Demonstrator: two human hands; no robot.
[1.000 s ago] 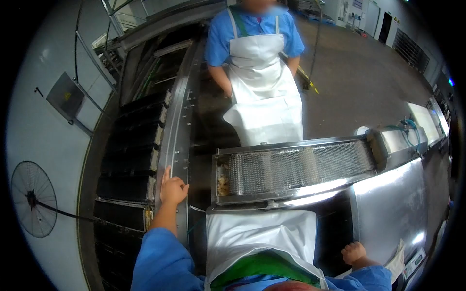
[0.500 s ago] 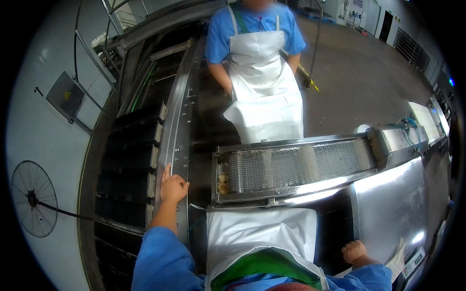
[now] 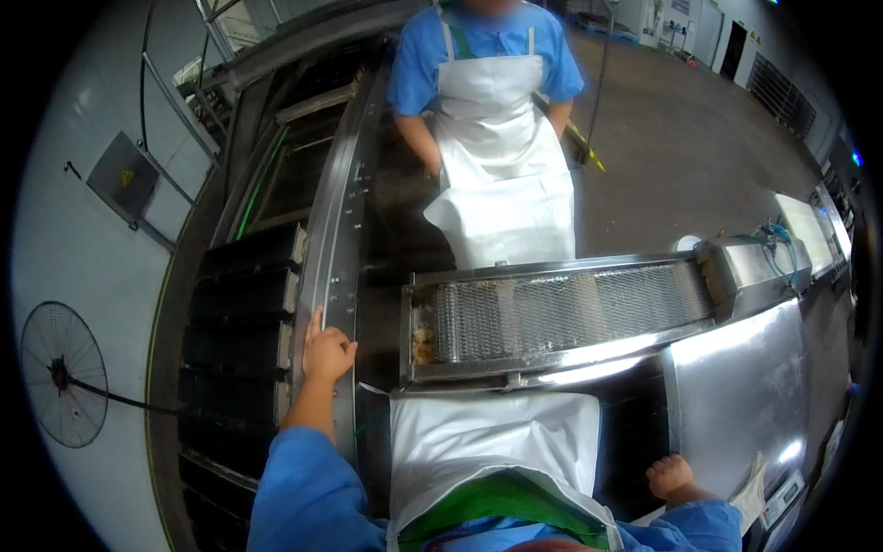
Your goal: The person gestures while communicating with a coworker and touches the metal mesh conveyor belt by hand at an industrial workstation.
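My left hand point(image 3: 328, 353) rests on the long metal rail point(image 3: 324, 248) beside the tray line, index finger stretched forward along it and thumb apart; it holds nothing. Just left of the rail are several dark trays point(image 3: 241, 345) with pale end edges. At the lower right, my right hand point(image 3: 670, 477) is curled into a fist by the near left edge of a shiny steel table point(image 3: 740, 386); nothing shows in it. Between and beyond my hands lies a wire-mesh conveyor point(image 3: 561, 308), with small pale bits point(image 3: 423, 342) at its left end.
Across the mesh conveyor stands a co-worker in a white apron point(image 3: 501, 156), arms lowered. A wall fan point(image 3: 63, 373) is at far left. Near my right sleeve are a pale cloth point(image 3: 752, 492) and a device with a small display point(image 3: 782, 497). A steel housing point(image 3: 759, 271) caps the mesh conveyor's right end.
The dark trays left of the rail have shifted toward me, and the gap with the green strip beyond them shows larger. Both my hands have stayed nearly in place.
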